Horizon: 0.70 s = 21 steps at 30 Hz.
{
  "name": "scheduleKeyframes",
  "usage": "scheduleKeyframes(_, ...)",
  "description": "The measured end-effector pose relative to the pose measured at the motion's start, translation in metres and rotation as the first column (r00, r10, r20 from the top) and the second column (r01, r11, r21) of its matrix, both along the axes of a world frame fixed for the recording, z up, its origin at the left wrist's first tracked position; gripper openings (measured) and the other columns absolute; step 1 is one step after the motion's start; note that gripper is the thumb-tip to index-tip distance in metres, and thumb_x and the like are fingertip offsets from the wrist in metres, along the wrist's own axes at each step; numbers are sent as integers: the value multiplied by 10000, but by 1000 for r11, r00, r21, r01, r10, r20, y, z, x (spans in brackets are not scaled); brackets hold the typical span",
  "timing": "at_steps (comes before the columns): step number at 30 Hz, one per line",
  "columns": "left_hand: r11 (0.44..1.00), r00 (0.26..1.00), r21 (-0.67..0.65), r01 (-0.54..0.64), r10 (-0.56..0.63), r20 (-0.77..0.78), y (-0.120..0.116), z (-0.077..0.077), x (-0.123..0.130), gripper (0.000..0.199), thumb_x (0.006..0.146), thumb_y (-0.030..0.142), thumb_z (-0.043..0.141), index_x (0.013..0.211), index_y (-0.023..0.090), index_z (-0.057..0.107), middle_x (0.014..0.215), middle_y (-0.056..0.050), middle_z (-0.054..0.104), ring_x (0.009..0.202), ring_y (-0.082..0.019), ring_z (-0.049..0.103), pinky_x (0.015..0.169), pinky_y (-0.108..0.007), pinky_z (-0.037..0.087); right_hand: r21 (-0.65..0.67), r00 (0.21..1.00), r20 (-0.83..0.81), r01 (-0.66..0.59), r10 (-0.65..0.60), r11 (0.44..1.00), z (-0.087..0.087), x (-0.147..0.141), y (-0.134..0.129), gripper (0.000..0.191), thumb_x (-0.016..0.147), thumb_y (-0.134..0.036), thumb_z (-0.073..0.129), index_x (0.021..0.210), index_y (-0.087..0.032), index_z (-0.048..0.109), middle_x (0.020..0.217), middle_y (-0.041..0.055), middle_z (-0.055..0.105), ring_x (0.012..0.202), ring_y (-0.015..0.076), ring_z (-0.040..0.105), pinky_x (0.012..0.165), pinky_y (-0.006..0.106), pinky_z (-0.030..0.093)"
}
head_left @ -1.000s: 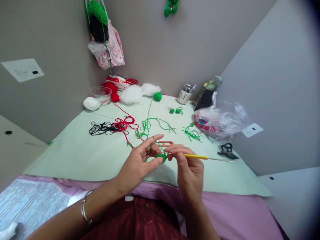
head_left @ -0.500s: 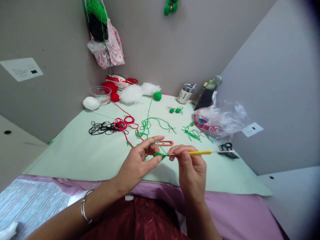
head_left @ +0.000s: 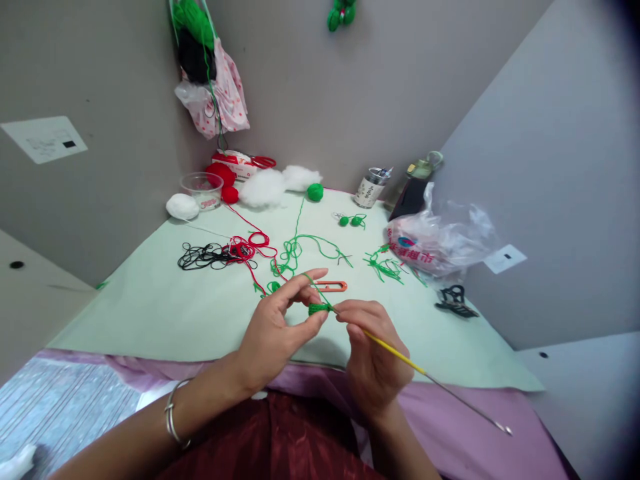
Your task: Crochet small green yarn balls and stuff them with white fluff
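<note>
My left hand (head_left: 275, 327) pinches a small green crocheted piece (head_left: 319, 309) between thumb and fingers, and a strand of green yarn runs over its raised index finger. My right hand (head_left: 377, 353) grips a crochet hook with a yellow handle (head_left: 395, 351); the hook's tip meets the right end of the green piece. The hook's metal rear end slants down to the right, past the table edge. Just behind the fingers lies an orange stitch holder (head_left: 334, 287), partly covered by my left hand.
Red yarn (head_left: 257, 239), black yarn (head_left: 200, 257) and green yarn (head_left: 290, 257) lie tangled on the table (head_left: 150, 300). Farther back are white stuffing (head_left: 263, 189), a pen can (head_left: 371, 189) and a plastic bag (head_left: 440, 240). A black hair clip (head_left: 456, 301) rests at the right.
The hook has swung from nearly level to a slant, its rear end now low at the right. My right hand has turned with it; my left hand has barely moved.
</note>
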<state>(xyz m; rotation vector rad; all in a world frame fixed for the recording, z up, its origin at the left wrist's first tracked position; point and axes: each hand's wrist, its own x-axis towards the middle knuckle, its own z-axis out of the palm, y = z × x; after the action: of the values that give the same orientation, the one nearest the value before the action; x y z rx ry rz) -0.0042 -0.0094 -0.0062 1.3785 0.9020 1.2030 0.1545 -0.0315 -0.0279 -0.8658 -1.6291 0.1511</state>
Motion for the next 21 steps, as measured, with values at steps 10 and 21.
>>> scheduleKeyframes(10,982,981,-167,92,-61,184,6,-1,-1,374,827,249,780,1197,221,728,1063,-51,685,1015,-190,647,980,-321,473,34,998,-36,51,-50,998,1,-2,0,226,984,-106,525,1047,-240,696,920,52,736,856,208,700,738,375,559)
scheduleKeyframes(21,990,989,-112,86,-71,129,7,-2,-2,328,868,235,745,1196,241,740,970,-26,659,1053,-192,621,1007,-323,438,-48,986,-157,-63,55,997,8,-3,-1,231,1006,-111,501,1032,-239,692,928,36,737,844,186,693,728,343,549)
